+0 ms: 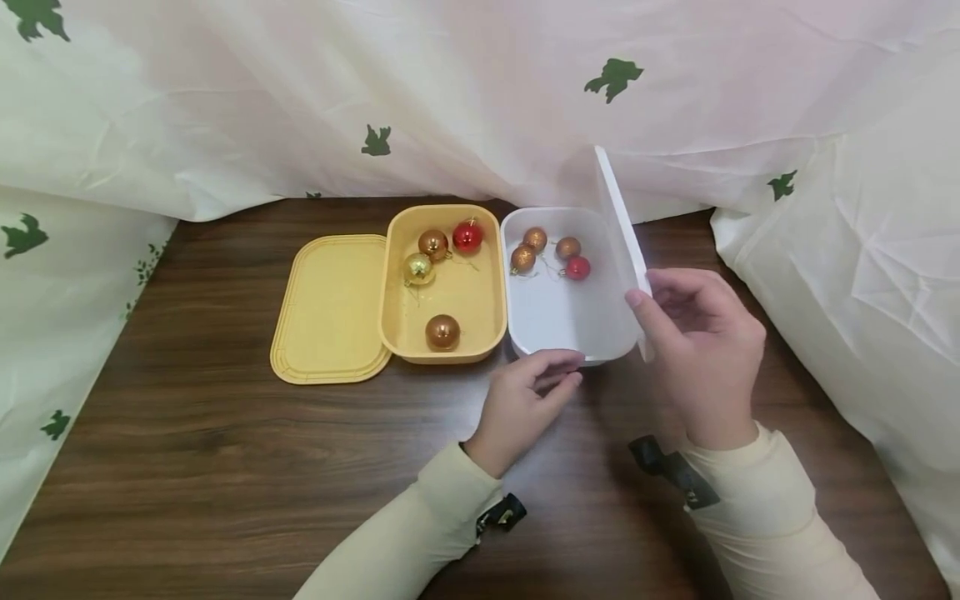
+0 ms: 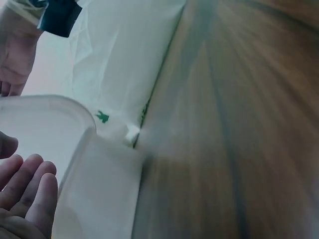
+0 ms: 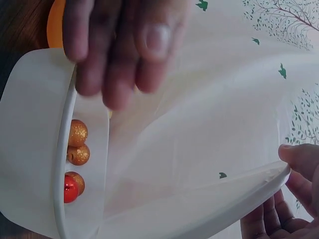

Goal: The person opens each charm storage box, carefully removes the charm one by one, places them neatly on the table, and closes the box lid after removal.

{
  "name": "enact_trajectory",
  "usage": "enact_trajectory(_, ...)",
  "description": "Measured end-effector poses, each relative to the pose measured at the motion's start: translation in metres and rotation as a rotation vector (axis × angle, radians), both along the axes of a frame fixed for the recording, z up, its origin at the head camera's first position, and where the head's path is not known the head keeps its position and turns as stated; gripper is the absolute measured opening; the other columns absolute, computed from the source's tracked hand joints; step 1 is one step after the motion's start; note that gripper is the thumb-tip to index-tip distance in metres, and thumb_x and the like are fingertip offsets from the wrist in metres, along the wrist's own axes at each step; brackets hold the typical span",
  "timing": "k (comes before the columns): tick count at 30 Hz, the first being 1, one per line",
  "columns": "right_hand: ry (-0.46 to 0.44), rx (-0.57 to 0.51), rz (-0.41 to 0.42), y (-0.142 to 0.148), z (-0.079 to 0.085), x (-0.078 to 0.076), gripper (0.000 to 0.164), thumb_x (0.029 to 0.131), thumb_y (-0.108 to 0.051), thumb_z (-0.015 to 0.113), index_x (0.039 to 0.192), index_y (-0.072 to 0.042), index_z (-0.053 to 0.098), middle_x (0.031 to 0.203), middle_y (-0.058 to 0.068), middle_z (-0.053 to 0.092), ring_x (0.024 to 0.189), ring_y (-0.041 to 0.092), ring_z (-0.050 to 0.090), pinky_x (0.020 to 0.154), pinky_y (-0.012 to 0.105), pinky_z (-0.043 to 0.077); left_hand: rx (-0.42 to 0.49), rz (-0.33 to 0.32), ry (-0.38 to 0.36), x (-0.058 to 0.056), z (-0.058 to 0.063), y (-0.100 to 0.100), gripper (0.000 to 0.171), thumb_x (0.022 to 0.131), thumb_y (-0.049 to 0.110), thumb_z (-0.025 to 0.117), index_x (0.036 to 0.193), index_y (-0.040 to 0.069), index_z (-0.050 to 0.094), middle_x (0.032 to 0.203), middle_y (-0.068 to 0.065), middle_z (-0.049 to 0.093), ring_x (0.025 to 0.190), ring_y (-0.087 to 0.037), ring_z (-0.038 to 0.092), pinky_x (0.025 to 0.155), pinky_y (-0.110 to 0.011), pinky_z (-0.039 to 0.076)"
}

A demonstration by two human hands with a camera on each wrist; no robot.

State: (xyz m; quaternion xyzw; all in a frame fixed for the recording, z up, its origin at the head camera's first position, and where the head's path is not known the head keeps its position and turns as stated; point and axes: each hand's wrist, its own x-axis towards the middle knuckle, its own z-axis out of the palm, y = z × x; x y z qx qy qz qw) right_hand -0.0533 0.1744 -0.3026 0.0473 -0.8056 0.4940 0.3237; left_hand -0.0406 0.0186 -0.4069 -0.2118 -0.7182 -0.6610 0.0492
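My right hand (image 1: 701,350) pinches a white lid (image 1: 621,218) between thumb and fingers, holding it on edge, steeply tilted, at the right side of a white box (image 1: 564,321). Inside that box lie three glittery orange-brown baubles and a small red bauble (image 1: 577,267). At the box's front rim is my left hand (image 1: 528,404), its fingers loosely bent with nothing between them. In the right wrist view the left fingers (image 3: 119,64) hang beside the box wall, while the right hand (image 3: 294,199) holds the lid's edge (image 3: 239,204).
Left of the white box stands a yellow box (image 1: 472,304) containing a red bauble (image 1: 467,237), a gold one (image 1: 418,268) and two brown ones. A yellow lid (image 1: 330,308) lies flat beside it. Pale curtains (image 1: 480,92) with green bird prints surround the dark wooden table (image 1: 225,467).
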Motion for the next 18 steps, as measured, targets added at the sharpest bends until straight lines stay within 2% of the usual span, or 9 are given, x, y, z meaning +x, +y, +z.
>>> enact_trajectory(7, 0.004, -0.029, -0.03, 0.005, 0.0, 0.0, 0.023, 0.075, -0.007, 0.076, 0.098, -0.006, 0.072, 0.094, 0.011, 0.068, 0.072, 0.014, 0.06, 0.067, 0.018, 0.052, -0.092, 0.046, 0.165, -0.009, 0.007, 0.028, 0.019, 0.087, 0.015, 0.065, 0.103, 0.006, 0.068, 0.101, 0.0, 0.068, 0.094, 0.001, 0.06, 0.081, -0.014, 0.048)
enact_trajectory(13, -0.017, -0.032, -0.056, 0.004, 0.004, 0.002, 0.024, 0.076, -0.007, 0.075, 0.099, -0.003, 0.072, 0.093, 0.01, 0.068, 0.071, 0.013, 0.06, 0.068, 0.017, 0.052, -0.256, 0.076, 0.229, -0.015, 0.014, 0.047, 0.019, 0.086, 0.018, 0.066, 0.104, 0.012, 0.068, 0.102, 0.004, 0.066, 0.094, 0.003, 0.056, 0.082, -0.008, 0.042)
enact_trajectory(18, 0.011, -0.077, -0.043, -0.002, 0.013, 0.007, 0.022, 0.076, -0.003, 0.074, 0.097, 0.003, 0.07, 0.088, 0.012, 0.068, 0.068, 0.015, 0.059, 0.067, 0.018, 0.051, -0.328, 0.096, 0.28, -0.019, 0.013, 0.059, 0.019, 0.084, 0.022, 0.068, 0.101, 0.012, 0.067, 0.097, 0.005, 0.066, 0.09, 0.0, 0.058, 0.082, -0.006, 0.041)
